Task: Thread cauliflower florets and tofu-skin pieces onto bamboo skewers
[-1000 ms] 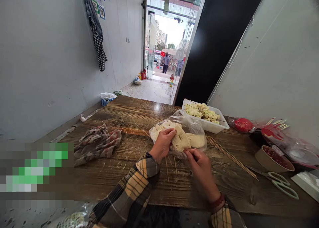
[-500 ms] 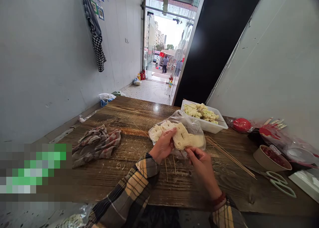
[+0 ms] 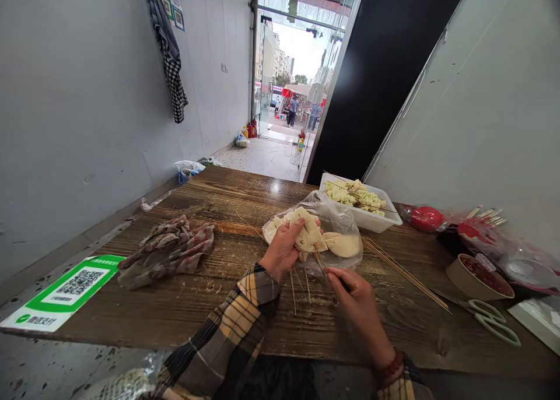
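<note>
My left hand [image 3: 283, 247] is closed on a pale, flat, spongy slice [image 3: 308, 232], thumb on top. At the slice's lower corner, thin bamboo skewers [image 3: 321, 261] run down to my right hand [image 3: 353, 290], whose fingers are pinched around them; how deep the tips go in is hidden. Beneath and behind the held slice lies a clear plastic bag [image 3: 336, 214] with more pale slices [image 3: 342, 245] in and on it. Several loose skewers [image 3: 293, 295] stick out below my left hand over the wooden table [image 3: 245, 324].
Upper right, a white tray [image 3: 380, 220] holds skewered cauliflower [image 3: 356, 195]. Long skewers [image 3: 406, 274] lie right of my hands, near scissors [image 3: 490, 321] and a bowl of red food [image 3: 479, 277]. To the left are a crumpled cloth [image 3: 175, 245] and a QR-code card [image 3: 72, 292].
My right hand has shifted slightly down, showing the skewers between it and the slice. The slice has tipped flatter in my left hand.
</note>
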`<control>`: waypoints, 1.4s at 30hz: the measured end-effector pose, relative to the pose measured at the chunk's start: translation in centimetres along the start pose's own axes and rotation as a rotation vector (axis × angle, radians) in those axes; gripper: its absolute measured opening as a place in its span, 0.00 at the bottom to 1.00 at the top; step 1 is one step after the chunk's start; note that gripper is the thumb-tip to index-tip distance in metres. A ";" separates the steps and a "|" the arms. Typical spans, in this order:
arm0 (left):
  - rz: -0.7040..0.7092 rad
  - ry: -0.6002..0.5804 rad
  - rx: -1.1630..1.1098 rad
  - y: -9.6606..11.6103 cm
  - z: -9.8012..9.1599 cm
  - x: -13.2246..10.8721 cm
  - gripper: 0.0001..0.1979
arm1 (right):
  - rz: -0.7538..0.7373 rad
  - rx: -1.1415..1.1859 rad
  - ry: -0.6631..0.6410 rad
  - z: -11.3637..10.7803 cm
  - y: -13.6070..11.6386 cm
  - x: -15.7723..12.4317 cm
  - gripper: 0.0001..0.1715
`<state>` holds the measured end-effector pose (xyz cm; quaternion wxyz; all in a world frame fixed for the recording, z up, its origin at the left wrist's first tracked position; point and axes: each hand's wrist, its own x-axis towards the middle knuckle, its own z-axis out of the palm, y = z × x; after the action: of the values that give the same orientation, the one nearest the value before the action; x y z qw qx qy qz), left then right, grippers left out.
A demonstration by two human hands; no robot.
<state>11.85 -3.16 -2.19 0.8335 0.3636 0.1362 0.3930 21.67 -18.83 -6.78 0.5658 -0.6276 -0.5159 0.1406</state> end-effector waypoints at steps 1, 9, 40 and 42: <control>0.002 -0.002 -0.003 -0.1 0.0 0.0 0.16 | -0.009 -0.004 0.003 0.1 -0.1 0.0 0.13; 0.004 0.000 0.004 -0.1 0.2 -0.2 0.16 | -0.038 -0.012 0.011 0.3 -0.4 0.6 0.13; 0.370 0.390 0.151 4.0 -1.1 0.3 0.15 | 0.476 0.545 0.009 0.4 -2.0 4.0 0.23; 0.398 0.404 0.155 4.1 -1.4 0.4 0.16 | 0.492 0.607 0.005 1.8 -2.4 5.3 0.25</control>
<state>9.15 -0.39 -0.17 0.6659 0.3600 0.2552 0.6015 21.38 -13.95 -3.15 0.6763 -0.5372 -0.2834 0.4167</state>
